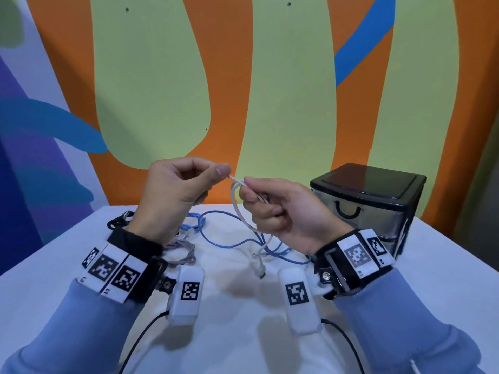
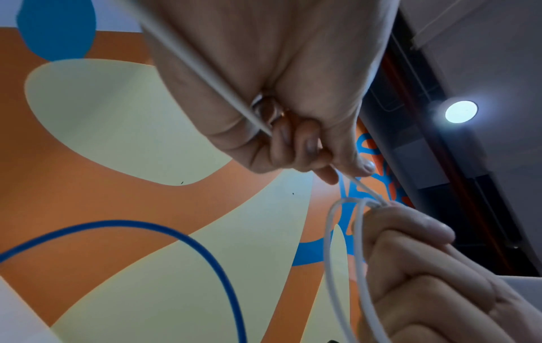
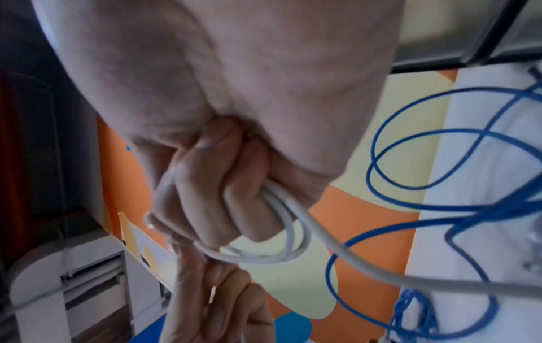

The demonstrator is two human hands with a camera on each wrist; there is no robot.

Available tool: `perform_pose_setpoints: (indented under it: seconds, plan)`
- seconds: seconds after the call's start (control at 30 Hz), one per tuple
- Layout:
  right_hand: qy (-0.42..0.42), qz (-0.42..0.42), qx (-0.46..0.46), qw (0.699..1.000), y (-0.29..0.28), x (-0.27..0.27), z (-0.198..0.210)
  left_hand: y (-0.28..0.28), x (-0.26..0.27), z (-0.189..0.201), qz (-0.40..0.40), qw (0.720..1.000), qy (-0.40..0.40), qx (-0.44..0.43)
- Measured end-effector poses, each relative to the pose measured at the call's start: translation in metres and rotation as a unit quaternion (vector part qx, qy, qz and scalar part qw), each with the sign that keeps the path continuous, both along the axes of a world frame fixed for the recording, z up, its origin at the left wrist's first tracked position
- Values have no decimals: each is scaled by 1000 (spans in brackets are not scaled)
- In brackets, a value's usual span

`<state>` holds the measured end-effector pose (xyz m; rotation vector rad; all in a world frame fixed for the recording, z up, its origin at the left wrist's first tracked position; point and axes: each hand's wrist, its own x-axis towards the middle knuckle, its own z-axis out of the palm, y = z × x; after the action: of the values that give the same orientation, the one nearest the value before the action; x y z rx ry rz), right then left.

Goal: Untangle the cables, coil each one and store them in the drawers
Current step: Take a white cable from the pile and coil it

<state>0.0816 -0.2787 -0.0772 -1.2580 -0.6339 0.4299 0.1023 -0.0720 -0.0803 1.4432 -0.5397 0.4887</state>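
Above the table my left hand (image 1: 220, 172) pinches a thin white cable (image 1: 234, 201) between thumb and forefinger. My right hand (image 1: 246, 188) is right beside it and grips small loops of the same cable in curled fingers. The cable's free end hangs down to the tabletop. From the left wrist, the white cable (image 2: 362, 188) runs taut from my left hand (image 2: 341, 173) to the loops at my right hand (image 2: 410, 250). From the right wrist, the white loops (image 3: 290, 234) sit inside my right hand (image 3: 217, 208). A black drawer unit (image 1: 370, 195) stands at the back right, its drawers closed.
A blue cable (image 1: 229, 240) sprawls in loops on the white table (image 1: 243, 346) under my hands. A greyish braided cable (image 1: 186, 252) lies near my left wrist. A black cable (image 1: 118, 222) lies at the far left. A painted wall stands close behind the table.
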Motion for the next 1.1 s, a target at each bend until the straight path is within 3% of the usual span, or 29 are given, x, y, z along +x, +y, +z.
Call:
perform_pose_setpoints:
  seconds: [0.27, 0.33, 0.47, 0.6, 0.7, 0.8, 0.9, 1.0, 1.1]
  plan:
    - [61, 51, 119, 990, 0, -1, 0, -5, 0, -5, -22, 994, -54, 91]
    - [59, 55, 153, 985, 0, -1, 0, -10, -3, -6, -45, 994, -31, 98]
    - [43, -3, 223, 974, -1, -2, 4, -9, -4, -4, -98, 985, 59, 132]
    - [30, -85, 269, 959, -4, 5, 3, -13, -7, -8, -110, 969, 91, 201]
    - [26, -107, 254, 961, -6, 11, 0, -17, -8, -9, -78, 970, 80, 214]
    - [45, -60, 235, 969, -6, 8, 0, -17, 1, -15, 46, 969, 14, 241]
    - [50, -4, 211, 976, 4, 5, -2, -17, 5, -19, 72, 979, 13, 190]
    - [63, 23, 215, 974, 13, 4, -7, -22, -2, -15, -15, 995, 69, 73]
    - [58, -6, 243, 968, 9, 10, -7, -26, -7, -8, -98, 984, 146, -26]
